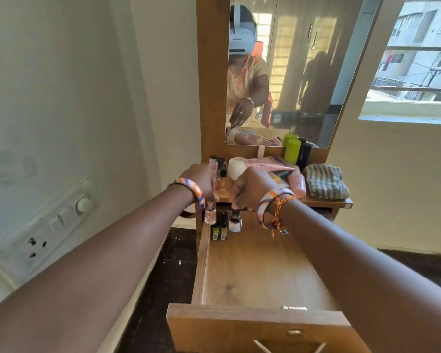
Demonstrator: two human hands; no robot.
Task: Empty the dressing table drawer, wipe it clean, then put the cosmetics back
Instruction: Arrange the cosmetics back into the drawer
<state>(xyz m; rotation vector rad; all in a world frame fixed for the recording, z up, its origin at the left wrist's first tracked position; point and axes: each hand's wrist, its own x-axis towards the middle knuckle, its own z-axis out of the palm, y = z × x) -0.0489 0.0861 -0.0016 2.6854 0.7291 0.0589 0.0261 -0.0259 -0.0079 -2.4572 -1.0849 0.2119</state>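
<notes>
The wooden drawer (252, 271) is pulled out, its floor mostly bare. At its back left stand two small nail polish bottles (219, 229). My left hand (201, 182) grips a slim clear bottle (210, 215) upright, with its base at the drawer's back left corner. My right hand (250, 189) pinches the dark cap of a small dropper bottle (235, 222), which stands at the drawer's back beside the polishes. More cosmetics wait on the table top (323, 201): a black-capped perfume (222, 174), a white round-topped item (236, 169), a pink pouch (273, 164) and a pink bottle (297, 183).
A striped cloth (325, 180) lies folded at the right of the top, behind it a green cylinder (292, 151) and a dark bottle (303, 154). The mirror (303, 72) rises at the back. A wall switch panel (59, 220) is on the left, and dark floor flanks the drawer.
</notes>
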